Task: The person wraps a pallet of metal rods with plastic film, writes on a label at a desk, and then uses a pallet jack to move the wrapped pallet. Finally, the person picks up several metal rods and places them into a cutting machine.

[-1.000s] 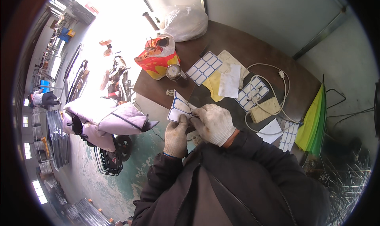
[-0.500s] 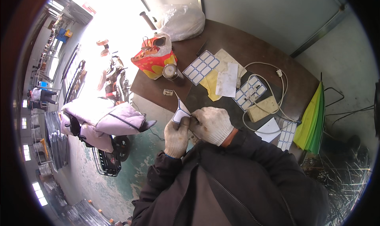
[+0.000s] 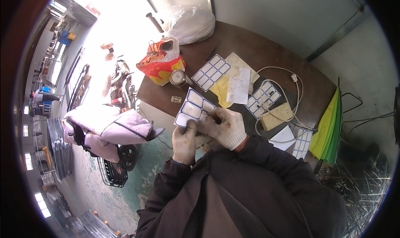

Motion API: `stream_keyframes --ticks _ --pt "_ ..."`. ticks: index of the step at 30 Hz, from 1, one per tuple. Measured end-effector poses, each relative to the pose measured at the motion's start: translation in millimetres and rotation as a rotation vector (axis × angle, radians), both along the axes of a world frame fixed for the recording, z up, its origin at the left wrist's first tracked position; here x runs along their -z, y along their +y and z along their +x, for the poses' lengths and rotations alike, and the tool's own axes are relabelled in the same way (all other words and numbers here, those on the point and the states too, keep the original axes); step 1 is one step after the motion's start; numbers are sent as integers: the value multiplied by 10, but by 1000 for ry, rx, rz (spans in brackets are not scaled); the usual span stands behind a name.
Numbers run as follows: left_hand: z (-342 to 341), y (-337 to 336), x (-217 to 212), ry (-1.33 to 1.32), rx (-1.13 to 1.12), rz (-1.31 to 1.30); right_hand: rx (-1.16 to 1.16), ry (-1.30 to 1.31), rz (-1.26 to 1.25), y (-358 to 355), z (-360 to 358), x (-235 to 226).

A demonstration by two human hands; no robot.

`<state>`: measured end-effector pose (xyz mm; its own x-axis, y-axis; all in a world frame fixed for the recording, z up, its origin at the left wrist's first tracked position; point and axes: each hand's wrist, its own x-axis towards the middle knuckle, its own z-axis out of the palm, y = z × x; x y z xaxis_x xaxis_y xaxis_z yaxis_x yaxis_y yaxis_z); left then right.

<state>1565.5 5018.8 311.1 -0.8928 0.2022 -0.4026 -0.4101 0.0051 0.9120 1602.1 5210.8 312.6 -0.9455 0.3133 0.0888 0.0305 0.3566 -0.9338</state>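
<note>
Between my gloved hands, in front of the table edge, is a white sheet of blue-bordered labels. My left hand grips its lower left corner, thumb on top. My right hand pinches the sheet's right side, and its fingers cover part of it. Just beyond lies a similar label sheet on the table, beside a yellow paper and a white slip. A small tag with dark marks rests near the table's left edge.
The brown table bears a steel-lidded jar, a red and yellow bag, a clear plastic bag and a power strip with a looped white cable. A green umbrella hangs at the right; a covered scooter stands left.
The label sheet, bent and seen nearly edge-on before, now lies opened out and faces up. My right hand has shifted slightly along its side, while my left hand keeps its grip.
</note>
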Motion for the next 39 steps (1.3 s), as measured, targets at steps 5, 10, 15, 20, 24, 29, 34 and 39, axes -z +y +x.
stream_keyframes --ticks 5,10,15,20,24,29,34,39 --pt "-170 127 261 -204 -37 185 191 -18 -160 143 -33 166" --pt "-400 382 802 -428 -107 393 403 -79 -192 473 -4 389" --pt "-554 680 1545 -628 -130 407 453 90 -18 891 85 542" --pt "-446 508 1806 -657 -14 209 230 223 366 1088 118 587" --pt "-79 105 1423 -591 -128 280 -143 356 504 828 -4 606" --pt "273 -619 859 -692 -162 596 -658 519 470 90 -276 504" --pt "761 -1481 567 -594 -388 743 -1031 668 375 -911 -506 289" --pt "1344 -2609 362 -249 -407 521 -1315 771 404 -2326 -443 151"
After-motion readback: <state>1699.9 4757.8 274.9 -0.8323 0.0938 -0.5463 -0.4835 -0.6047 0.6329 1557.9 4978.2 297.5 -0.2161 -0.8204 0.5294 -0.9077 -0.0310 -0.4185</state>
